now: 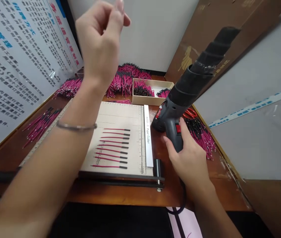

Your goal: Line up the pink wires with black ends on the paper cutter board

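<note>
My right hand (188, 157) is wrapped round the handle of a black heat gun (173, 115), close to its red switch. The gun's long stepped nozzle points up and to the right. My left hand (100, 43) is raised above the table with its fingers curled closed; whether anything is inside them is hidden. A thin bracelet circles that wrist. Under my left forearm lies a cream paper cutter board (132, 115). Several red wires (113, 145) with black sleeves at their right ends lie on it in a spaced column.
Large heaps of red wires (122, 81) lie behind the board, beside an open box (142, 100) holding more. Loose wires (43, 124) lie at left. More wires (202, 132) and red-handled pliers or scissors (190, 113) are at right. A brown cardboard panel (204, 19) and printed posters (18, 66) flank the table.
</note>
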A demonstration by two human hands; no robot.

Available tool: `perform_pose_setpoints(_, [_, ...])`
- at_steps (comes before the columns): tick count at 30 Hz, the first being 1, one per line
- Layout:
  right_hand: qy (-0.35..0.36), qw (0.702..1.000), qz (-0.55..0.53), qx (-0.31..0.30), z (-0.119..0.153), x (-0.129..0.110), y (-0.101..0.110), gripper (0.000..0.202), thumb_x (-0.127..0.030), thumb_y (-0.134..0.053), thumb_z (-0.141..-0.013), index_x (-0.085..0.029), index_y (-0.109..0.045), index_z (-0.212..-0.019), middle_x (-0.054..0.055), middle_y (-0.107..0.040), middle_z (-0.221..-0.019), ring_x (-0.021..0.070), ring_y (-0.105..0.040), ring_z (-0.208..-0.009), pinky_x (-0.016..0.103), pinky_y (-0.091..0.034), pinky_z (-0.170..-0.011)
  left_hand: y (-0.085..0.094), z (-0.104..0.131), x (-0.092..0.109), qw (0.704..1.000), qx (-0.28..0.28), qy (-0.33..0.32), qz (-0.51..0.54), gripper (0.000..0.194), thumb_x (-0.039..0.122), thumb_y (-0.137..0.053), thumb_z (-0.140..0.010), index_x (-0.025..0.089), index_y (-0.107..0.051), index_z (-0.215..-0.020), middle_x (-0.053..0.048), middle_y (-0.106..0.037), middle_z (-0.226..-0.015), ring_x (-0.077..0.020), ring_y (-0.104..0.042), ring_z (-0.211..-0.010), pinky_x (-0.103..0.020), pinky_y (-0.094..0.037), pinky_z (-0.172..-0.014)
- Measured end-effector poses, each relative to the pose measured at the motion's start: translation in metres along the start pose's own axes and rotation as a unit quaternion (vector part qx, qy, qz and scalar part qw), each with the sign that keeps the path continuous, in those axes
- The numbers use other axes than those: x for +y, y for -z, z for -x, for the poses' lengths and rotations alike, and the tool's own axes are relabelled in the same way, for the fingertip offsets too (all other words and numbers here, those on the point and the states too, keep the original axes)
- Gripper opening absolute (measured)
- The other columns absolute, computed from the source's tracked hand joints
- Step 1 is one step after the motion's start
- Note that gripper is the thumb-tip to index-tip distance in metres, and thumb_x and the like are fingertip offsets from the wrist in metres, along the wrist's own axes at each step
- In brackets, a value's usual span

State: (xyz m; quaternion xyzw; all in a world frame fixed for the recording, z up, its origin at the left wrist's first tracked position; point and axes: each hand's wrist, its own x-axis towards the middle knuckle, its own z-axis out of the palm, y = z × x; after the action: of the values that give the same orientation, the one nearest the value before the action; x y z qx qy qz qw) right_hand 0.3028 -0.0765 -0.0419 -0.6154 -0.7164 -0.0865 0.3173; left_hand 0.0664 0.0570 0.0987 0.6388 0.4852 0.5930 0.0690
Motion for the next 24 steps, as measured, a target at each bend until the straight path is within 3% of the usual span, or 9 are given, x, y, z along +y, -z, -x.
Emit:
perform_pose_setpoints(3, [0.0,1.0,-0.019,0.012,0.003,0.001,-0.004,0.054,-0.037,-0.054,-0.107,-0.013,-0.056,-0.155,0.016,-0.071,-0.14,0.0318,-0.074,-0.122,0.045,-0.065,-0.097,-0.027,-0.025,-0.027,0.993,-0.052,-0.036,-0.103,0.039,0.028,-0.047,-0.113,0.009,-0.069,-0.087,0.009,-0.063,-0.076,-0.0033,-0.049,-0.076,-0.027,-0.042,-0.076])
perform_pose_setpoints(6, [-0.005,0.999,-0.043,0.017,0.006,0.003,-0.008,0.05,-0.037,-0.049,-0.109,-0.014,-0.059,-0.153,0.015,-0.064,-0.15,0.031,-0.069,-0.132,0.044,-0.063,-0.102,-0.039,-0.016,-0.062,0.98,-0.139,-0.055,-0.129,0.029,0.023,-0.061,-0.101,0.013,-0.07,-0.076,-0.003,-0.074,-0.083,-0.011,-0.057,-0.077,-0.031,-0.045,-0.079])
perform_pose_setpoints(11, [-0.019,0.997,-0.061,0.04,0.004,-0.003,-0.004,0.051,-0.046,-0.05,-0.107,-0.014,-0.066,-0.144,0.018,-0.07,-0.138,0.0324,-0.07,-0.123,0.051,-0.061,-0.101,-0.017,0.035,-0.106,0.944,-0.285,-0.073,-0.15,0.03,0.037,-0.059,-0.095,0.017,-0.073,-0.077,-0.006,-0.075,-0.076,-0.0166,-0.061,-0.068,-0.031,-0.037,-0.066])
perform_pose_setpoints(14, [-0.147,0.953,-0.258,0.059,-0.01,-0.019,0.006,0.054,-0.057,-0.073,-0.092,-0.016,-0.074,-0.127,0.017,-0.073,-0.124,0.0281,-0.07,-0.109,0.049,-0.06,-0.101,0.002,0.056,-0.117,0.927,-0.335,-0.068,-0.158,0.04,0.045,-0.054,-0.097,0.018,-0.073,-0.076,-0.006,-0.074,-0.072,-0.0166,-0.059,-0.063,-0.03,-0.033,-0.062])
perform_pose_setpoints(16, [-0.27,0.832,-0.484,0.017,-0.03,-0.032,0.012,0.063,-0.068,-0.08,-0.081,-0.016,-0.076,-0.117,0.015,-0.075,-0.106,0.0203,-0.067,-0.08,0.04,-0.063,-0.077,0.01,0.063,-0.119,0.916,-0.362,-0.061,-0.162,0.042,0.047,-0.053,-0.098,0.018,-0.071,-0.073,-0.005,-0.073,-0.07,-0.0165,-0.059,-0.062,-0.029,-0.032,-0.061])
perform_pose_setpoints(18, [-0.314,0.736,-0.599,-0.029,-0.056,-0.042,0.016,0.07,-0.078,-0.05,-0.097,-0.014,-0.073,-0.116,0.014,-0.074,-0.1,0.0105,-0.054,-0.057,0.024,-0.048,-0.045,0.012,0.067,-0.119,0.908,-0.381,-0.054,-0.166,0.044,0.047,-0.051,-0.098,0.018,-0.067,-0.069,-0.005,-0.071,-0.067,-0.0164,-0.057,-0.061,-0.029,-0.031,-0.061])
perform_pose_setpoints(19, [-0.411,0.501,-0.76,-0.056,-0.069,-0.046,0.017,0.068,-0.076,-0.059,-0.094,-0.012,-0.073,-0.114,0.015,-0.074,-0.104,0.0074,-0.051,-0.055,0.018,-0.039,-0.039,0.012,0.068,-0.119,0.905,-0.387,-0.051,-0.168,0.045,0.047,-0.051,-0.098,0.018,-0.065,-0.067,-0.005,-0.07,-0.066,-0.0163,-0.056,-0.06,-0.029,-0.03,-0.06])
perform_pose_setpoints(20, [-0.436,0.413,-0.798,-0.059,-0.081,-0.05,0.017,0.074,-0.079,-0.044,-0.099,-0.012,-0.07,-0.116,0.014,-0.074,-0.102,0.0052,-0.049,-0.052,0.014,-0.036,-0.037,0.012,0.069,-0.119,0.903,-0.391,-0.048,-0.171,0.045,0.047,-0.05,-0.098,0.018,-0.063,-0.066,-0.005,-0.068,-0.065,-0.0162,-0.054,-0.059,-0.03,-0.029,-0.06])
perform_pose_setpoints(24, [-0.454,0.25,-0.855,-0.025,-0.111,-0.059,0.011,0.091,-0.082,-0.018,-0.102,-0.009,-0.052,-0.145,0.019,-0.072,-0.117,0.0029,-0.055,-0.052,0.01,-0.039,-0.036,0.014,0.07,-0.12,0.899,-0.396,-0.036,-0.181,0.043,0.046,-0.05,-0.098,0.018,-0.059,-0.066,-0.004,-0.064,-0.065,-0.0161,-0.05,-0.06,-0.03,-0.026,-0.061])
